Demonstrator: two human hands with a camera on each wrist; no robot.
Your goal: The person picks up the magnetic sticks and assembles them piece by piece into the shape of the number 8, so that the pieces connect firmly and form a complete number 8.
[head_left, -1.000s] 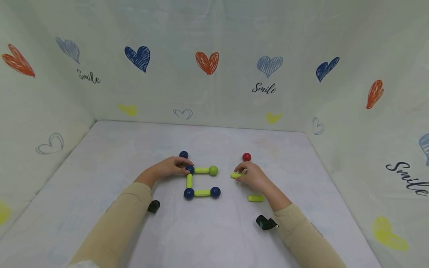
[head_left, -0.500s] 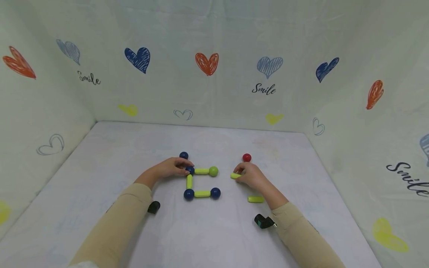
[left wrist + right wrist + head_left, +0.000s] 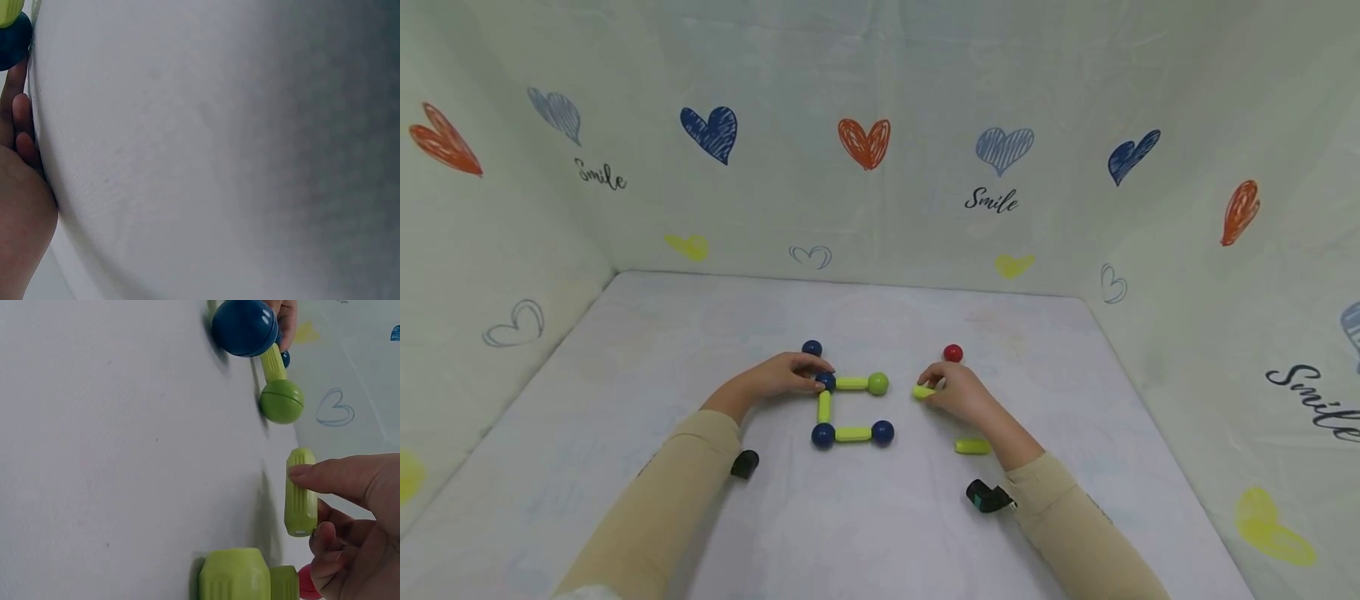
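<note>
In the head view, blue and green balls joined by yellow-green rods form a shape with its right side open. My left hand (image 3: 782,374) pinches the blue ball (image 3: 826,382) at its far left corner. A green ball (image 3: 877,383) ends the far rod (image 3: 852,383); a blue ball (image 3: 882,432) ends the near one. To the right of the green ball, my right hand (image 3: 958,392) pinches a loose yellow-green magnetic rod (image 3: 300,494) between thumb and fingers, apart from the ball. The right wrist view shows this rod held above the table.
A loose blue ball (image 3: 812,348) lies beyond my left hand, and a red ball (image 3: 952,353) beyond my right. Another rod (image 3: 973,447) lies nearer, by my right wrist. The right wrist view shows a further rod (image 3: 285,584) behind it. White cloth with printed hearts surrounds the table.
My right hand has shifted slightly left with the rod, toward the green ball. The left hand and the joined shape have stayed in place.
</note>
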